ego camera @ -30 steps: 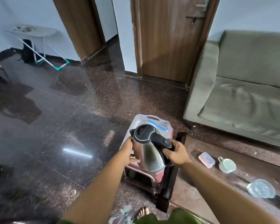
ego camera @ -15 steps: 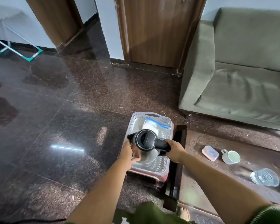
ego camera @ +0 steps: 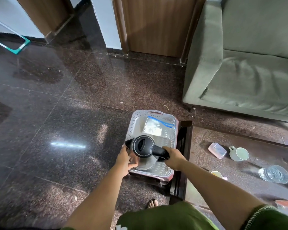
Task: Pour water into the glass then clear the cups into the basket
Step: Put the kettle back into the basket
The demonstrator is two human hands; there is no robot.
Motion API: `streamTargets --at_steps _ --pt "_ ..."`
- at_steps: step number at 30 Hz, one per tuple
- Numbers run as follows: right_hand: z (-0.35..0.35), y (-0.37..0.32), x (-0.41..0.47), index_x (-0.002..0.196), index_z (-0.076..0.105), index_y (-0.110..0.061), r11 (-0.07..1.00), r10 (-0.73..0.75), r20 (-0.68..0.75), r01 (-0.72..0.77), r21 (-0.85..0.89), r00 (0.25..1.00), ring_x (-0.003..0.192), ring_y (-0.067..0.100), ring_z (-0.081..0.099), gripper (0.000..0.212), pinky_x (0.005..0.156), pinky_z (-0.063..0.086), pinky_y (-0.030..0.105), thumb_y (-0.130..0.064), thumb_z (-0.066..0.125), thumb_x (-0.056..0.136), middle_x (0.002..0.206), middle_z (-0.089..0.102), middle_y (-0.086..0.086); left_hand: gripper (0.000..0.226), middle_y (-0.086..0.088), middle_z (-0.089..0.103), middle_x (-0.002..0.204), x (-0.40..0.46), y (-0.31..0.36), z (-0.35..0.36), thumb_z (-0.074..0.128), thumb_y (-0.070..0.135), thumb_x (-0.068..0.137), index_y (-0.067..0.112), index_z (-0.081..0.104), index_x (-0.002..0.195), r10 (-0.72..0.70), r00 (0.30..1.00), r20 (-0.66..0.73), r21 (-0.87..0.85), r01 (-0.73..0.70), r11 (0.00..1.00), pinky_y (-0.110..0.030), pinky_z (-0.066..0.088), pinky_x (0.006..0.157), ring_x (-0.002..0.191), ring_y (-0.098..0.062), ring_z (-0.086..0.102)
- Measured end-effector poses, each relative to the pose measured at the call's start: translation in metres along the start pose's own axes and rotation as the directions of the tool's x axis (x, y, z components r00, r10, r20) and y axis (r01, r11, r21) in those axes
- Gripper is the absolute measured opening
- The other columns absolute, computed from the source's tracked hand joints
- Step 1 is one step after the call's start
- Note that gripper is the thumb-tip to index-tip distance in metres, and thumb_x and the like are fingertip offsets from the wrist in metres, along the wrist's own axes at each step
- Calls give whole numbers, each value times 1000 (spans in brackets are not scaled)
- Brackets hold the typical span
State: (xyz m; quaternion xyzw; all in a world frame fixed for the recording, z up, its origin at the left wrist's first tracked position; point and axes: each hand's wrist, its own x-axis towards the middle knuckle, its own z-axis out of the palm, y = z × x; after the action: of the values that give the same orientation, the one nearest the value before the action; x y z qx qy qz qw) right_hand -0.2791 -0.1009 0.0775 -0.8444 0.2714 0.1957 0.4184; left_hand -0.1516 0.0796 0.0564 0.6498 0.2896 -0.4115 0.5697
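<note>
I see my right hand [ego camera: 173, 159] with fingers wrapped round the black handle of the steel electric kettle [ego camera: 144, 151]; left hand [ego camera: 125, 161] fingers lie flat against its side, over the white perforated plastic basket [ego camera: 136, 118].

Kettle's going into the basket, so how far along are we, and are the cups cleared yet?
Done: only a zip bag lies in the basket; whether water was poured can't be told. In hand: the right hand grips the kettle handle while the left hand steadies its body over the basket. Left: the mug, yellow cup and glass dish sit on the table.
</note>
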Motion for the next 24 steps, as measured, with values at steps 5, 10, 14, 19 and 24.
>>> streamTargets --at_steps 5,10,14,19,24 --pt "0 -7 6 108 58 -17 999 4 9 -4 -40 1000 81 25 56 32 69 49 33 -1 53 81 93 62 11 59 -13 54 135 3 2 2 34 59 95 18 49 136 14 1000 -7 58 -13 998 -38 57 55 121 -36 53" --pt "1 -4 9 110 55 -15 995 37 35 -33 -91 999 84 24 55 32 70 48 30 -2 54 81 96 57 7 58 -12 53 135 -1 2 2 32 59 96 19 49 134 16 1000 -1 97 -16 995 -39 55 62 121 -33 52" --pt "-4 -2 11 117 52 -16 997 43 59 -39 -67 997 91 25 56 38 73 46 29 -11 61 80 105 56 5 69 -18 41 146 -4 8 9 22 63 95 16 37 143 194 978 -71 361 -156 919 -51 43 100 130 -40 42" --pt "-22 -1 15 104 55 -21 968 66 -89 -42 249 994 108 19 55 34 82 39 24 -2 52 77 112 57 -1 62 -19 37 147 -32 23 35 32 47 99 5 32 144 671 729 -138 655 -441 614 -54 30 107 137 -38 28" --pt "-41 0 37 105 61 -14 975 67 -212 -19 220 975 102 20 55 27 81 39 24 -6 51 82 108 56 0 44 -12 57 126 -41 40 66 53 34 94 5 51 127 878 452 155 718 -662 214 -39 35 102 121 -31 48"
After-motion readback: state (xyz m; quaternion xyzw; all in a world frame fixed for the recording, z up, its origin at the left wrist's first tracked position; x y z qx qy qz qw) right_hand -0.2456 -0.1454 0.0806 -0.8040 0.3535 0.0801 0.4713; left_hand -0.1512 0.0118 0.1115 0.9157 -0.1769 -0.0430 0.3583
